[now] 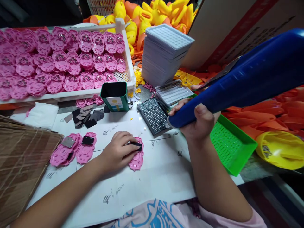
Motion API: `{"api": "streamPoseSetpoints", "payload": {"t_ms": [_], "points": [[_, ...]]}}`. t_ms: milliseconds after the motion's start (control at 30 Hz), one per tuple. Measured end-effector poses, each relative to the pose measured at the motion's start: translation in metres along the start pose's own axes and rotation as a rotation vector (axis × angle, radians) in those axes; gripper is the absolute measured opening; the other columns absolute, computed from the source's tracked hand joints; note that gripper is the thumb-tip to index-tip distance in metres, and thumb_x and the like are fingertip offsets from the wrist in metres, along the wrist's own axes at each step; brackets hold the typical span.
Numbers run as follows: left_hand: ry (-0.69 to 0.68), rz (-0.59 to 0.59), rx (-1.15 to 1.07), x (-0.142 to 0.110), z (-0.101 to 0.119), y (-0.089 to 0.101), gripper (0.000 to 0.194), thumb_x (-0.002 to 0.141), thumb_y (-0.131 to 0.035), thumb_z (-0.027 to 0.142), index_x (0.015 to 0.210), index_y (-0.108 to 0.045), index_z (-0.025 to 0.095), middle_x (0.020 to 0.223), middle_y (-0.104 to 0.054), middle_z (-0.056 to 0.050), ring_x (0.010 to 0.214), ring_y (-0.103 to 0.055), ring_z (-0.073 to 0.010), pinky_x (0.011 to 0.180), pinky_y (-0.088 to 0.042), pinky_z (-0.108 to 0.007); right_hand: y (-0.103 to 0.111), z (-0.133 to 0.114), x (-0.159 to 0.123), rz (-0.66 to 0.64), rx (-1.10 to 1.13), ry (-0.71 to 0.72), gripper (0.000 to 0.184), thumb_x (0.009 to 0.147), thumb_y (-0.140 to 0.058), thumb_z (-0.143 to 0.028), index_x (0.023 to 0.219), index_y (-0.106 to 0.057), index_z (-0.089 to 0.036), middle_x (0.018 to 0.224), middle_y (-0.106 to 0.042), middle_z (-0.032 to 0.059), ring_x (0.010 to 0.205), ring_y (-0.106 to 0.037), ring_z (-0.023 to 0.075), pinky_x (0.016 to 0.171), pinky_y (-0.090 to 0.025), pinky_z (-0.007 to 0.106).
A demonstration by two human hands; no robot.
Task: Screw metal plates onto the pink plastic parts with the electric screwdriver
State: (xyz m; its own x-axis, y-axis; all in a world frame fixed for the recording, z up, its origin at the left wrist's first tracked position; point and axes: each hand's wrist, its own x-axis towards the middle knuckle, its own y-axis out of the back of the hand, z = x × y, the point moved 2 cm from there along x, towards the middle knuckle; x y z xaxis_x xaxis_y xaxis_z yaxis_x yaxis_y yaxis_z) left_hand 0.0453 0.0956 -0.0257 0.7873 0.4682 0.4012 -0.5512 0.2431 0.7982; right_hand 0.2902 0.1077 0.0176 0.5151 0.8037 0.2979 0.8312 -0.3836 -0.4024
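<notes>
My right hand (201, 122) is wrapped around a large blue electric screwdriver (228, 85). Its metal tip points down at the near right corner of a black screw tray (155, 117), whose holes hold small silver screws. My left hand (118, 148) rests on a pink plastic casing (136, 161) lying on the white paper, its fingers curled over the upper part. Under the fingertips a small black rectangular piece (140, 146) sits on that casing. More pink casings lie left of my hand, one with a black square (87, 140), another with a grey one (67, 142).
Black and grey pads (89, 117) lie behind my left hand, beside a green tin (115, 96). A white crate (129, 63) holds rows of pink casings. Pale trays (163, 53) stand stacked behind. Right are a green basket (234, 144) and yellow bowl (282, 150); left, a cardboard box (23, 158).
</notes>
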Motion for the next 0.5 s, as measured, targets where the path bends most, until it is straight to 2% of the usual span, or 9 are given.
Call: {"api": "streamPoseSetpoints", "payload": {"t_ms": [133, 267, 367, 500], "points": [[0.007, 0.015, 0.014, 0.001, 0.001, 0.0, 0.013, 0.091, -0.06, 0.015, 0.1, -0.067, 0.02, 0.1, -0.072, -0.008, 0.1, -0.06, -0.0245, 0.086, -0.048, -0.042, 0.001, -0.001, 0.002, -0.017, -0.042, 0.018, 0.033, 0.063, -0.075, -0.05, 0.069, -0.055, -0.024, 0.055, -0.062, -0.0042, 0.043, -0.06, 0.0142, 0.043, -0.05, 0.029], [0.019, 0.001, 0.014, 0.0, 0.0, -0.001, 0.012, 0.09, -0.061, 0.018, 0.099, -0.068, 0.02, 0.1, -0.072, -0.008, 0.101, -0.06, -0.0254, 0.087, -0.048, -0.044, 0.001, -0.004, 0.003, 0.045, -0.023, -0.028, 0.031, 0.059, -0.074, -0.049, 0.066, -0.055, -0.025, 0.053, -0.061, -0.0047, 0.041, -0.056, 0.014, 0.041, -0.047, 0.03], [0.014, 0.017, 0.009, -0.001, 0.0, -0.002, 0.011, 0.09, -0.062, 0.018, 0.098, -0.068, 0.019, 0.1, -0.072, -0.008, 0.1, -0.059, -0.0256, 0.087, -0.048, -0.044, 0.0, -0.011, 0.003, 0.062, -0.026, -0.022, 0.028, 0.06, -0.072, -0.046, 0.075, -0.057, -0.026, 0.053, -0.059, -0.0043, 0.041, -0.055, 0.0139, 0.041, -0.047, 0.029], [0.019, 0.024, -0.008, -0.002, -0.001, -0.004, 0.01, 0.09, -0.062, 0.017, 0.097, -0.068, 0.018, 0.099, -0.072, -0.008, 0.1, -0.059, -0.0252, 0.087, -0.048, -0.044, 0.0, -0.023, 0.001, -0.009, -0.087, 0.014, 0.033, 0.066, -0.067, -0.047, 0.091, -0.061, -0.026, 0.057, -0.059, -0.0031, 0.044, -0.058, 0.0145, 0.044, -0.05, 0.029]]}}
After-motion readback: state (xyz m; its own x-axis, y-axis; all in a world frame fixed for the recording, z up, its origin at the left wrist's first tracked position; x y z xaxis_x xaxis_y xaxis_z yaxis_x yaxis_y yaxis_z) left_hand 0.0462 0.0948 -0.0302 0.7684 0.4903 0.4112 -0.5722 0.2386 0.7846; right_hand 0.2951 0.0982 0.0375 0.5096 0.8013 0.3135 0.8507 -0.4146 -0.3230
